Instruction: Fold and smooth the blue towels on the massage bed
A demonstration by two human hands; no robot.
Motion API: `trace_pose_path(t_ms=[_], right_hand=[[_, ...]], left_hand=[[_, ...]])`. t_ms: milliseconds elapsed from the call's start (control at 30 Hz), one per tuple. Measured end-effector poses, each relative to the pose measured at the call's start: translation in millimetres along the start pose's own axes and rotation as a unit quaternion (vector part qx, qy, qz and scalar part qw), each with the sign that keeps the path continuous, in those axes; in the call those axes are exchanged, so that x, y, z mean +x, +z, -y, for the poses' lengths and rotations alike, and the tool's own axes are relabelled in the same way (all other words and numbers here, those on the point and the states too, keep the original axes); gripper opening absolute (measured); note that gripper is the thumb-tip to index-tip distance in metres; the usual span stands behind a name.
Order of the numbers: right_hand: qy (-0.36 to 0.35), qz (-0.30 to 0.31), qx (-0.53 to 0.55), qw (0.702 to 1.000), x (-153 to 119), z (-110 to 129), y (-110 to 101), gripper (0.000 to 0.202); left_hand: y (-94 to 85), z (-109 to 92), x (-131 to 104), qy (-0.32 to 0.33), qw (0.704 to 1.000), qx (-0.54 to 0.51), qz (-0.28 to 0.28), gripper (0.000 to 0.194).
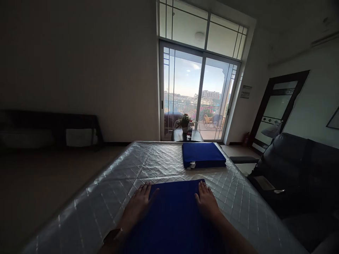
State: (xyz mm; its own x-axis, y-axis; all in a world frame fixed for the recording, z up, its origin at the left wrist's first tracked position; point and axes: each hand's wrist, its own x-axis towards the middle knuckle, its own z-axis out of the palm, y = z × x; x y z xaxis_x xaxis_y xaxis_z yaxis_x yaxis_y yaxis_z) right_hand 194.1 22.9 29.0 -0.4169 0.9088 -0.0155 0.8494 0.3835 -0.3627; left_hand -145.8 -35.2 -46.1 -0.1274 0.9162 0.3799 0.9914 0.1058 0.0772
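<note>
Left hand (140, 199) and right hand (208, 201) lay uncurled, unclenched, along opposite edges of the blue cloth (174, 211), seemingly straightening it. The next move likely called for even pressure.

A plain, deep blue cloth (174, 211) lies flat and smooth on a silvery quilted cover (148, 160), its straight far edge running between the left hand (141, 198) and the right hand (208, 200), which rest along its sides. Its near part darkens into shadow, so whether it is folded cannot be told.
</note>
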Motion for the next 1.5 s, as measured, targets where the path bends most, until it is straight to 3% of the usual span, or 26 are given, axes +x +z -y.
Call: trace_pose_path(t_ms=[100, 233, 333, 433, 533, 600, 667, 733, 833, 1033, 1333, 1400, 1500], right_hand=[[-0.002, 0.001, 0.015, 1.0, 0, -1, -1, 0.077], [-0.004, -0.003, 0.031, 1.0, 1, -1, -1, 0.077], [-0.007, -0.006, 0.035, 0.999, 1, -1, 0, 0.076], [-0.01, -0.01, 0.038, 0.999, 2, -2, 2, 0.076], [-0.015, -0.016, 0.032, 0.999, 3, -4, 5, 0.073], [-0.041, -0.013, 0.019, 0.999, 4, -7, 8, 0.071], [-0.065, -0.008, 0.004, 0.998, 4, -10, 10, 0.07], [-0.076, -0.006, -0.001, 0.997, 4, -12, 11, 0.072], [-0.071, -0.01, 0.011, 0.997, 3, -11, 9, 0.072], [-0.012, -0.018, 0.05, 0.999, 3, -5, 3, 0.073], [-0.01, -0.012, 0.047, 0.999, 3, -5, 5, 0.073], [-0.009, -0.013, 0.04, 0.999, 3, -4, 5, 0.072], [-0.007, -0.016, 0.03, 0.999, 3, -4, 6, 0.072]], left_hand=[[-5.3, 2, 2, -0.041, 0.998, -0.001, 0.051, 0.066], [-18.9, 17, 15, 0.021, 0.991, 0.009, 0.134, 0.058], [-32.5, 3, 34, 0.009, 0.991, 0.01, 0.133, 0.058], [-37.3, -59, 50, 0.038, 0.995, -0.026, 0.087, 0.055], [-26.5, -148, 54, 0.171, 0.977, -0.104, 0.078, 0.054], [-15.3, -197, 53, 0.213, 0.965, -0.133, 0.077, 0.054], [-6.0, -226, 51, 0.226, 0.959, -0.151, 0.078, 0.055], [-1.5, -233, 48, 0.22, 0.958, -0.162, 0.083, 0.058], [-4.3, -216, 43, 0.191, 0.963, -0.161, 0.098, 0.064], [-19.5, -161, 28, 0.085, 0.981, -0.079, 0.155, 0.072], [-25.2, -50, -3, 0.021, 0.986, 0.047, 0.156, 0.061], [-29.9, -35, -9, -0.008, 0.987, 0.04, 0.154, 0.066], [-33.2, -27, -13, -0.028, 0.989, 0.023, 0.141, 0.073]])
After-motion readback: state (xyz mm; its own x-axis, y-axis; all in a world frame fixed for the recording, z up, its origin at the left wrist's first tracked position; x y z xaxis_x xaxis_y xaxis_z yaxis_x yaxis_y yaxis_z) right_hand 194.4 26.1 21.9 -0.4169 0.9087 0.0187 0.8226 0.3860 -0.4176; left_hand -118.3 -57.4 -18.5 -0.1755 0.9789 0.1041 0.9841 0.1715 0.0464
